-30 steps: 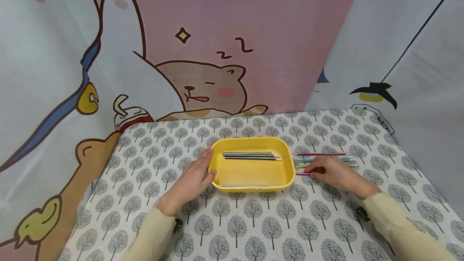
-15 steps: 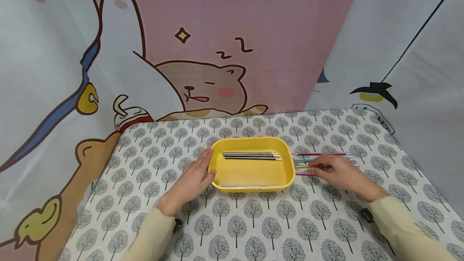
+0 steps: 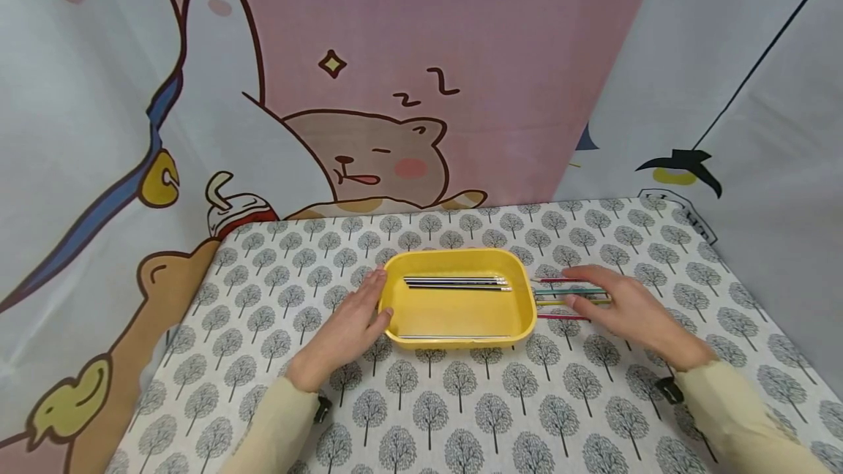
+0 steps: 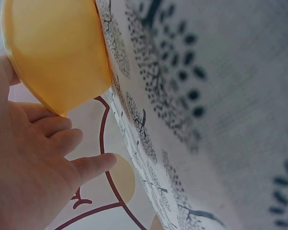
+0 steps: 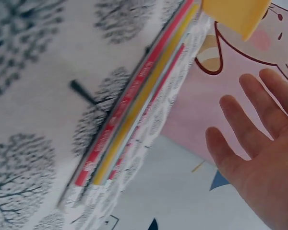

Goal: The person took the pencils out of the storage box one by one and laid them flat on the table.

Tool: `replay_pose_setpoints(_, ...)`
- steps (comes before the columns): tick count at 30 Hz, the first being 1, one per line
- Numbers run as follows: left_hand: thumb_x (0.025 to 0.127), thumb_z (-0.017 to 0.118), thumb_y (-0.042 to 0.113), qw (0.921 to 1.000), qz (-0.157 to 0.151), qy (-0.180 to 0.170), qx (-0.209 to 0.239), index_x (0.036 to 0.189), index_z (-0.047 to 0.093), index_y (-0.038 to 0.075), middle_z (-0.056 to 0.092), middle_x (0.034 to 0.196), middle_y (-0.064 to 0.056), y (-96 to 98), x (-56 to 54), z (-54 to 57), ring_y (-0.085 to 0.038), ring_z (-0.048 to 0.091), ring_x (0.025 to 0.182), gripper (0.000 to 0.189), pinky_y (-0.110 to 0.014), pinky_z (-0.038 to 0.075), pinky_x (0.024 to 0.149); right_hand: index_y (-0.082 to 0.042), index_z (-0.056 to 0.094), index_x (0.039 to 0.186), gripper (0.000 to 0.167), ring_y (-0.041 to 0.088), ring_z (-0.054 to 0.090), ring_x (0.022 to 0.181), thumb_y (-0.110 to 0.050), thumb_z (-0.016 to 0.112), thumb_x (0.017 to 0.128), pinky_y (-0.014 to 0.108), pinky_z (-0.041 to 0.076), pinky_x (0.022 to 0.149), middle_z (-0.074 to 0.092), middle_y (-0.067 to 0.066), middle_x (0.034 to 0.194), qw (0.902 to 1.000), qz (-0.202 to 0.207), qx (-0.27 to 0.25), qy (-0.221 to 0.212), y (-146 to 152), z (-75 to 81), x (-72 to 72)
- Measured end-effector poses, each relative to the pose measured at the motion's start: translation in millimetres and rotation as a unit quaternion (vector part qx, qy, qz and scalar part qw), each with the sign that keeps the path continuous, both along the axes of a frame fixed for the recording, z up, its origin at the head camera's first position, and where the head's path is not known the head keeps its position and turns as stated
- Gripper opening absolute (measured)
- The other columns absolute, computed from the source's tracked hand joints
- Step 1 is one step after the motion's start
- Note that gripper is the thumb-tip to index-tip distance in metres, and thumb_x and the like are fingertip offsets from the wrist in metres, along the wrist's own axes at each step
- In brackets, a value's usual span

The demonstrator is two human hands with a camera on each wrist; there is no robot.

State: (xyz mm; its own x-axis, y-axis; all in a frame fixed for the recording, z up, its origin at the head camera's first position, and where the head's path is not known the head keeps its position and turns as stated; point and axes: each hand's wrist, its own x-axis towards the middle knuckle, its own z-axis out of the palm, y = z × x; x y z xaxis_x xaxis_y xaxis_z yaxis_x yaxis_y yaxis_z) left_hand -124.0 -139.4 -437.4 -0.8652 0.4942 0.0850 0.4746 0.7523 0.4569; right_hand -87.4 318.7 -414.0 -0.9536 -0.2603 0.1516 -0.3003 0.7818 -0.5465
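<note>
A yellow plastic tray (image 3: 454, 313) lies in the middle of the table. Against its left end rests my left hand (image 3: 349, 324), fingers extended along the rim; the left wrist view shows fingertips touching the outer wall (image 4: 62, 52). Inside the tray, several dark pencils (image 3: 454, 283) lie side by side near the back. My right hand (image 3: 626, 309) hovers over the coloured pencils right of the tray, its fingers spread and holding nothing. A red pencil (image 5: 134, 91) and a yellow pencil (image 5: 139, 103) show beneath it, with a teal pencil (image 3: 566, 291) farther back. The hand hides their right ends.
A thin pale strip (image 3: 454, 337) runs along the tray's front inside wall. The tablecloth (image 3: 428, 415) is white with printed trees. Behind the table hangs a cartoon-printed curtain (image 3: 514, 79), with side curtains left and right.
The right hand's fingers, earlier bunched together at the pencils, have spread apart, and the hand has shifted slightly right. The left hand and the tray have stayed in place.
</note>
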Motion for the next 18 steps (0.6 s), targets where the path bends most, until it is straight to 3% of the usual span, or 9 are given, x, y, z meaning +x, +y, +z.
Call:
replay_pose_setpoints(11,0.109,0.049,0.032,1.0,-0.001,-0.003,-0.003,0.162,0.022,0.0,0.017,0.169,-0.013,-0.2,-0.3,1.0,-0.037,0.023,0.155,0.067,-0.062,0.027,0.121,-0.013,0.051,0.152,0.063,0.046,0.04,0.143,-0.04,0.07,0.099,0.078,0.033,0.108,0.045,0.015,0.159,0.9997,0.017,-0.006,0.018,-29.1,23.8,0.4)
replay_pose_setpoints(18,0.109,0.05,0.032,1.0,0.001,-0.004,-0.004,0.162,0.021,0.001,0.017,0.17,-0.013,0.0,-0.9,-0.2,-0.036,0.023,0.155,0.067,-0.062,0.027,0.121,-0.014,0.048,0.155,0.063,0.042,0.039,0.146,-0.04,0.066,0.1,0.073,0.034,0.11,0.042,0.011,0.162,0.9987,0.038,-0.001,0.033,-51.0,31.6,-5.1)
